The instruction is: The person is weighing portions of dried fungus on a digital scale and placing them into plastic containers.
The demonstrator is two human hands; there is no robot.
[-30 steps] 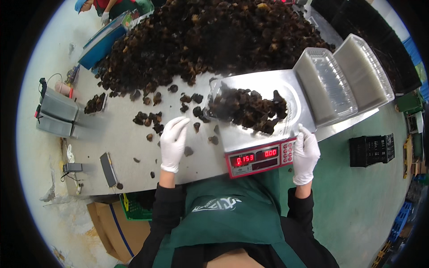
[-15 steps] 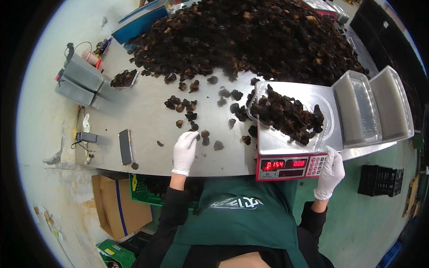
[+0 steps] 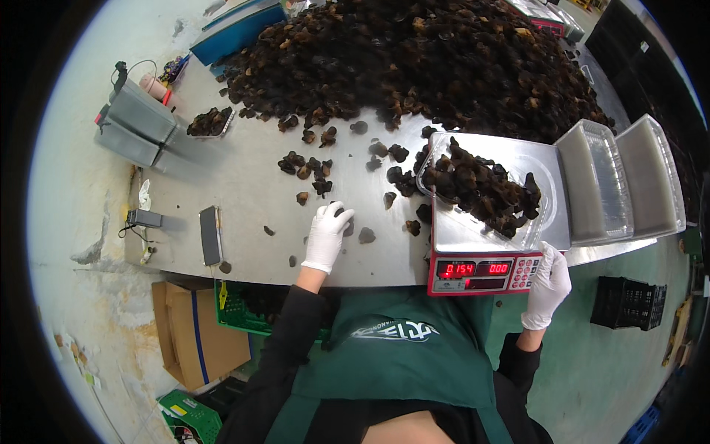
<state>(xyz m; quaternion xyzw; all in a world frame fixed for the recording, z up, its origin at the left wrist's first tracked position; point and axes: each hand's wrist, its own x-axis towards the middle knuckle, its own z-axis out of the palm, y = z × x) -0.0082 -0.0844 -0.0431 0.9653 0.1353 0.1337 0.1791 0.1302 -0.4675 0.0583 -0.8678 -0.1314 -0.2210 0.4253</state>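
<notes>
My gloved left hand (image 3: 325, 238) is closed at the fingertips on a small dark piece of wood-ear mushroom (image 3: 336, 208) over the steel table (image 3: 177, 237). My gloved right hand (image 3: 547, 285) is at the scale's front right corner, fingers curled together; what they grip, if anything, is hidden. The red-framed scale (image 3: 485, 275) bears a clear plastic tray (image 3: 535, 231) heaped with dark mushrooms (image 3: 481, 189). Loose pieces (image 3: 302, 166) lie scattered left of it.
A large mushroom pile (image 3: 399, 66) covers the table's back. Stacked clear trays (image 3: 599, 185) stand right of the scale, grey containers (image 3: 133, 126) and a phone (image 3: 210, 235) at left. Below are a green crate (image 3: 222, 311), a cardboard box (image 3: 177, 333) and a black crate (image 3: 625, 302).
The view has swung, putting the scale farther right in the picture. My left hand has moved slightly up and right among the loose pieces, its fingers now closed on one.
</notes>
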